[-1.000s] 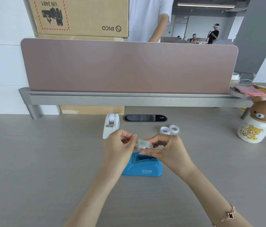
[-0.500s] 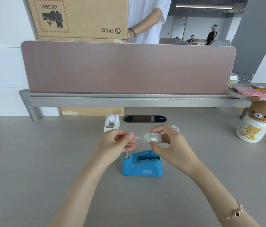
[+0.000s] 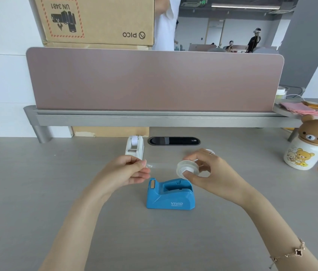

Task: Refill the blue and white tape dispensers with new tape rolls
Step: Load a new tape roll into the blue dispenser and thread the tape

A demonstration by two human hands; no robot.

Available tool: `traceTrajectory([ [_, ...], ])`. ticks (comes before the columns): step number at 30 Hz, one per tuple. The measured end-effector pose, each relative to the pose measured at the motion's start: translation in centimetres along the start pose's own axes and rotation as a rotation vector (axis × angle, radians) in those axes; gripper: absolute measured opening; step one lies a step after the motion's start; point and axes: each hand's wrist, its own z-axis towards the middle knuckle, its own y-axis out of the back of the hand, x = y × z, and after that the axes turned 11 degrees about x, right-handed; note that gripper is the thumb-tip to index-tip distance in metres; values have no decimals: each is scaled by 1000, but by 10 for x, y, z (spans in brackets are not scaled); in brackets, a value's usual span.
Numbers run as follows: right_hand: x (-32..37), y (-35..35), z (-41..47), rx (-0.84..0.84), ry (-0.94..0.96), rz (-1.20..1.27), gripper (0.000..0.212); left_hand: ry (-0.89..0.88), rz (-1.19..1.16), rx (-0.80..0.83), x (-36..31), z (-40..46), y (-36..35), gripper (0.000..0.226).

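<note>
Your right hand (image 3: 208,173) grips a clear tape roll (image 3: 186,168) between thumb and fingers, held in the air just above and behind the blue dispenser (image 3: 171,194). Your left hand (image 3: 127,172) is closed in a pinch on the loose end of the tape strip (image 3: 161,165), which stretches level from the roll toward your left, above the dispenser's cutter end. The blue dispenser stands on the table (image 3: 37,192) with its roll cradle empty, its cutter toward your left. Behind the blue dispenser and a little to its left, the white dispenser (image 3: 134,146) stands near the table's back edge with a white roll seated in it. A spare roll (image 3: 210,151) lies behind the blue dispenser to the right, mostly hidden by your right hand. Well to the right of the blue dispenser stands a bear-lidded jar (image 3: 303,149).
</note>
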Motion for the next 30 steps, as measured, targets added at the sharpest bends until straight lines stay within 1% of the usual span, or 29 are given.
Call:
traceTrajectory([
  [4, -2, 1, 0, 66, -17, -34, 21, 39, 5, 24, 1, -1, 1, 13],
  [7, -2, 0, -1, 66, -37, 2, 23, 51, 31, 28, 5, 0, 5, 15],
  [11, -1, -4, -2, 106, -74, 26, 15, 82, 79, 37, 10, 1, 12, 13],
  [18, -7, -8, -1, 180, -131, -26, 11, 108, 112, 73, 15, 2, 15, 11],
  [23, -11, -11, 2, 178, -125, -82, 11, 126, 158, 83, 19, 5, 18, 13],
  [27, -13, -10, 1, 199, -106, -117, 12, 150, 175, 92, 21, 4, 20, 20],
  [30, -14, -10, 1, 210, -102, -121, 10, 135, 153, 76, 21, 4, 21, 16],
])
